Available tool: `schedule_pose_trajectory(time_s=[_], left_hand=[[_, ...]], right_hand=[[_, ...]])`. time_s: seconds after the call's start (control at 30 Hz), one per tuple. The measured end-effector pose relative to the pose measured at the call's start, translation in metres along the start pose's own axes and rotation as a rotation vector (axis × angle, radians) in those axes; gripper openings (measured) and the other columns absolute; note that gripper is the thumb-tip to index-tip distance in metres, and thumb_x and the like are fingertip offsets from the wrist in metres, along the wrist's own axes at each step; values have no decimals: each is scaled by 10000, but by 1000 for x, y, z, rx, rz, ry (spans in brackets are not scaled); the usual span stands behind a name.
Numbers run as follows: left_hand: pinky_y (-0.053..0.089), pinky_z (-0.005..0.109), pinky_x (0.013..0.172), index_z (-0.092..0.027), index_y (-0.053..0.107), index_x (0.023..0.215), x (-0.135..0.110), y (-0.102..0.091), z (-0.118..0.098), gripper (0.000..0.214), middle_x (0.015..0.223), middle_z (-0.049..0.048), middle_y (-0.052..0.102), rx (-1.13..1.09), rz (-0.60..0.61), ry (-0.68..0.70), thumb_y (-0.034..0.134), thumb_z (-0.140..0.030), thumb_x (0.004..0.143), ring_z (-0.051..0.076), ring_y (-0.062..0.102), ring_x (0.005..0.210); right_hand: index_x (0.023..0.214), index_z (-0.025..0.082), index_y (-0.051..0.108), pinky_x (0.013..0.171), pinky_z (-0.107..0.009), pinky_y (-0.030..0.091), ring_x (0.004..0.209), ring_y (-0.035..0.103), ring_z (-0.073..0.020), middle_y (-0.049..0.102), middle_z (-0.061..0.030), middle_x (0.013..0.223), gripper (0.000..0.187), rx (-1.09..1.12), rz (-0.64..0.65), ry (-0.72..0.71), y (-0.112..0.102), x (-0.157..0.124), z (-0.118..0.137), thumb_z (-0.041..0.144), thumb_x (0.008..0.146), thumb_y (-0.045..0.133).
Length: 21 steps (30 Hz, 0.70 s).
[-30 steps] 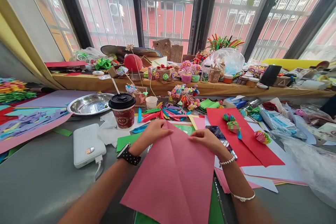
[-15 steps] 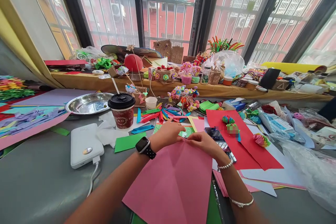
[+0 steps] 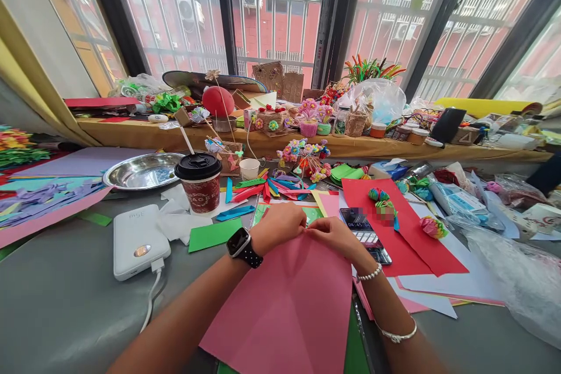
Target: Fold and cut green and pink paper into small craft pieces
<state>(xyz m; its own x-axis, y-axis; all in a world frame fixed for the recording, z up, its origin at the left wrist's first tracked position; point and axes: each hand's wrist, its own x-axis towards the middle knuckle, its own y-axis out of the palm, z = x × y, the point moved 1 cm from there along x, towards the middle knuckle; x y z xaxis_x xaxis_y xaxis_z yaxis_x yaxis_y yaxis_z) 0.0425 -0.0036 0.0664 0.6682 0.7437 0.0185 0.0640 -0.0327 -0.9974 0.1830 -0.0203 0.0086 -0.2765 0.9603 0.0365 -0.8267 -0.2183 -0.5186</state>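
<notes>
A large sheet of pink paper [image 3: 284,304] with faint creases lies in front of me, over a green board [image 3: 356,345]. My left hand [image 3: 280,225] is closed at the sheet's far edge, its fingers curled inward and partly hidden. Beside it, my right hand [image 3: 336,238] pinches the same edge between thumb and fingers. The fingertips of both hands almost meet there. A phone [image 3: 366,236] lies just right of my right hand. Left of my left wrist is a green paper rectangle [image 3: 214,235].
On the left stand a lidded coffee cup [image 3: 200,193], a white power bank [image 3: 138,242] with a cable and a metal plate [image 3: 114,182]. Red paper sheets [image 3: 421,251] with folded paper pieces lie at right, near plastic wrapping [image 3: 521,280]. Crafts crowd the window ledge [image 3: 175,139].
My left hand's fingers have gone from stretched out to curled in at the paper's far edge. My right hand keeps its pinch. The whole view has shifted slightly.
</notes>
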Motion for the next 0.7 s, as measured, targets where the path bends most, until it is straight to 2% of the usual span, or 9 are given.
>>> schedule_pose_trajectory(time_s=[0.33,0.53,0.7], left_hand=[[345,238,497,-199,644,697,-2,1,0,208,702,48,650,9,-27,-47,442,-252,689,201,578,680],[310,219,491,-207,631,717,-2,9,7,199,706,14,648,-118,-107,-33,439,-251,689,158,560,653],[313,208,510,-198,628,705,-2,17,12,179,702,8,646,-220,-116,-47,460,-250,676,142,547,646]], right_hand=[[705,143,639,517,-205,350,629,528,-141,628,-22,677,233,-44,-52,-24,-2,-2,5,290,713,459],[720,141,640,557,-215,374,655,533,-149,630,-29,693,238,53,-45,5,-6,-4,9,311,701,474],[695,130,631,545,-212,367,617,514,-133,610,-22,659,238,85,-11,45,-8,-5,9,324,679,495]])
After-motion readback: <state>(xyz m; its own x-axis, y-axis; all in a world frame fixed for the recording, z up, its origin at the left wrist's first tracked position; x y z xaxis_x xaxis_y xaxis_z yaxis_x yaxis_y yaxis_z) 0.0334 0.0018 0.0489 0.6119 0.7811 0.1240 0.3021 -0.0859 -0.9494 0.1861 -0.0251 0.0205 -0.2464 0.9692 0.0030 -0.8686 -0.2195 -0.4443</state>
